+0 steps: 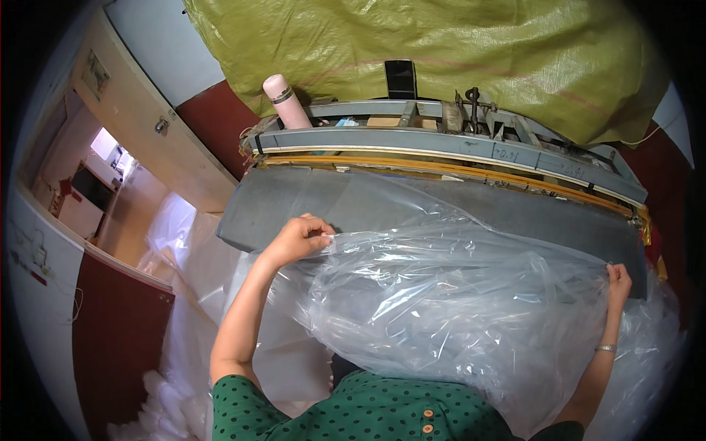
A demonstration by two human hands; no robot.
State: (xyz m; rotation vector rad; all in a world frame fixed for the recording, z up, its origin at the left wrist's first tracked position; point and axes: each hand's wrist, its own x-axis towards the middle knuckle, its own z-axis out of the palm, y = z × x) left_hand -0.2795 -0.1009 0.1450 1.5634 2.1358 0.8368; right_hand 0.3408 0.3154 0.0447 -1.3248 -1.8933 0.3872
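A wide sheet of clear plastic film point(412, 309) is spread between my two hands, crumpled and hanging down in front of me. My left hand point(305, 237) pinches its upper edge at the left, above the grey work surface point(279, 195). At the right, my right hand point(619, 283) grips the same edge between thumb and fingers. The film's upper part lies over the middle of the grey surface. Behind it runs a long metal frame point(441, 143) with a yellow-orange strip along its front.
On the frame's left end stands a pink bottle point(288, 106). A dark phone-like slab point(401, 79) rests at the back, before a yellow-green woven cover point(441, 44). Metal clamp parts point(474, 106) rise at the right. More clear film point(165, 404) heaps on the floor by the open door point(143, 110).
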